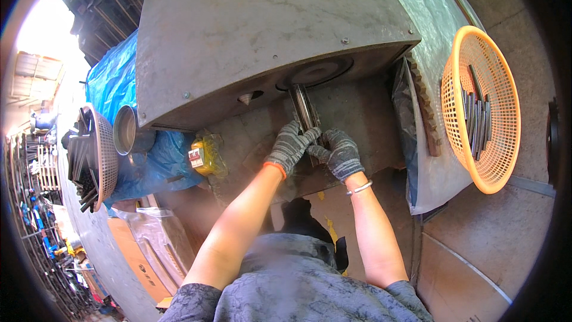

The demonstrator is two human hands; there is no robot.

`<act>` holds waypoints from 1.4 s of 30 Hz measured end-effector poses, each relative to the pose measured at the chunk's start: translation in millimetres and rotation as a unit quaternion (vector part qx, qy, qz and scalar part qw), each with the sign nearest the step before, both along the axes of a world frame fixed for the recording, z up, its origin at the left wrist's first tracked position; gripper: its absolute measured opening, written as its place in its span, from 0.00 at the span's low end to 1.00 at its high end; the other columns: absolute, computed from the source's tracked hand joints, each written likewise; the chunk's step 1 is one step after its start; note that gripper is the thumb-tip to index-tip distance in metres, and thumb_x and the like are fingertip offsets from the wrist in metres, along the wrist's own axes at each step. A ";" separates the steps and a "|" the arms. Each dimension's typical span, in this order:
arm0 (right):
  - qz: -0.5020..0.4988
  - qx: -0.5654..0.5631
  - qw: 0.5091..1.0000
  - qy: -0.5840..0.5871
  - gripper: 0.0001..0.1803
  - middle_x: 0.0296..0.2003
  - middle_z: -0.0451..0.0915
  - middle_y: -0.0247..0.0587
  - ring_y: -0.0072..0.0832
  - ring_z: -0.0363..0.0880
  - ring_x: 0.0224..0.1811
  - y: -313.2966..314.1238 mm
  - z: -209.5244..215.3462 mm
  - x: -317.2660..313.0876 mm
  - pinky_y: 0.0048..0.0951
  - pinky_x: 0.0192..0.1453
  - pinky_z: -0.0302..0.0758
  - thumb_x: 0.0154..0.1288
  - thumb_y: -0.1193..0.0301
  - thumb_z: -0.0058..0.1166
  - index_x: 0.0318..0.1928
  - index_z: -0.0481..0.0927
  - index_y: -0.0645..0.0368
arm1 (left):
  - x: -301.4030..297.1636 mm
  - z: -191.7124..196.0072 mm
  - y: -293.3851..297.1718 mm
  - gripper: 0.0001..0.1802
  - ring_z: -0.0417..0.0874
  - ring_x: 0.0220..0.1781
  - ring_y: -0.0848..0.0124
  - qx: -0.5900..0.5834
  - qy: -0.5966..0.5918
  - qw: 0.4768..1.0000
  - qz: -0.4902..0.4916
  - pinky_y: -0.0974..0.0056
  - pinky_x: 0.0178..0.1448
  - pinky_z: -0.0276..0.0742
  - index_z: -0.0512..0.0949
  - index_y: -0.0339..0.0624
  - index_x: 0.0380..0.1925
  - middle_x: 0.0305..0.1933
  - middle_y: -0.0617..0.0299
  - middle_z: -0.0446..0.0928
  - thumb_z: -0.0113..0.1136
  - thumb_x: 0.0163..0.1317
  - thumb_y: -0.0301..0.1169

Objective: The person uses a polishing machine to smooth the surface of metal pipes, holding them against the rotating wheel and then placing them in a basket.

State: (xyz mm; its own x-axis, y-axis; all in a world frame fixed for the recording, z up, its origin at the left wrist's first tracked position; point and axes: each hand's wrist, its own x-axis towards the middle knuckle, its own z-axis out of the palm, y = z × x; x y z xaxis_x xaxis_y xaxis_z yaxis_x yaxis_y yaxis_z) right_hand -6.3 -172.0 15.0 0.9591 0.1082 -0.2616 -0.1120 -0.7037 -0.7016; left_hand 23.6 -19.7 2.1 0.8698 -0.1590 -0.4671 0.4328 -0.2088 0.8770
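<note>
A shiny metal tube (304,106) points out toward me from the dark round fitting (314,71) under the front edge of a large grey metal machine housing (268,12). My left hand (290,146), in a grey striped knit glove with an orange cuff, is closed on the tube's left side near its close end. On the other side of that end, my right hand (341,154), also gloved, has its fingers curled against the tube. Both hands partly cover the tube's near end, and the exact finger contact there is hidden.
An orange plastic basket (511,143) at the right holds several dark tubes (476,119). At the left, a pale basket (106,155) carries more dark tubes (82,158), beside a metal pot (132,131). A yellow container (205,156) stands left of my hands on blue plastic sheeting (149,176).
</note>
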 end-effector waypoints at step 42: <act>-0.043 0.017 0.989 0.140 0.24 0.34 0.83 0.53 0.44 0.82 0.38 4.9 6.2 12.5 0.39 0.44 0.77 0.46 0.57 0.70 0.39 0.84 0.61 | 4.2 -16.4 7.9 0.29 0.79 0.45 0.58 0.066 0.028 0.997 -0.031 0.60 0.48 0.75 0.76 0.28 0.45 0.42 0.43 0.79 0.63 0.57 0.46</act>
